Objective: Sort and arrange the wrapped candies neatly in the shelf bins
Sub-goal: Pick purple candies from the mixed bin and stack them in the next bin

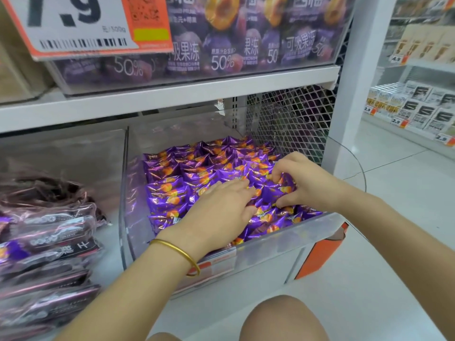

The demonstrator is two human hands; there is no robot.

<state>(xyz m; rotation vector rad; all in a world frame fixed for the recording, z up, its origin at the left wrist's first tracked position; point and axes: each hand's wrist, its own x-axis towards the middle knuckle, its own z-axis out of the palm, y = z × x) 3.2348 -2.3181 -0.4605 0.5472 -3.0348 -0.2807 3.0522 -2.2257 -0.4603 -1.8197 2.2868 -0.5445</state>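
Observation:
A clear plastic bin (270, 238) on the low shelf holds several purple candies (172, 193) with orange fruit prints, laid in rows. My left hand (219, 207), with a gold bangle on its wrist, lies flat on the candies near the bin's middle, fingers straight and pointing right. My right hand (299, 180) is at the bin's right side; its curled fingers and thumb pinch a purple candy (273, 193) that lies among the others. The candies under both hands are hidden.
A second clear bin (64, 148) at the left holds dark purple packets (49, 232). The shelf above carries purple jelly packs (221, 45) and a large price sign (81, 23). A wire mesh panel (290, 124) closes the back right. My knee (283, 318) is below; an aisle opens right.

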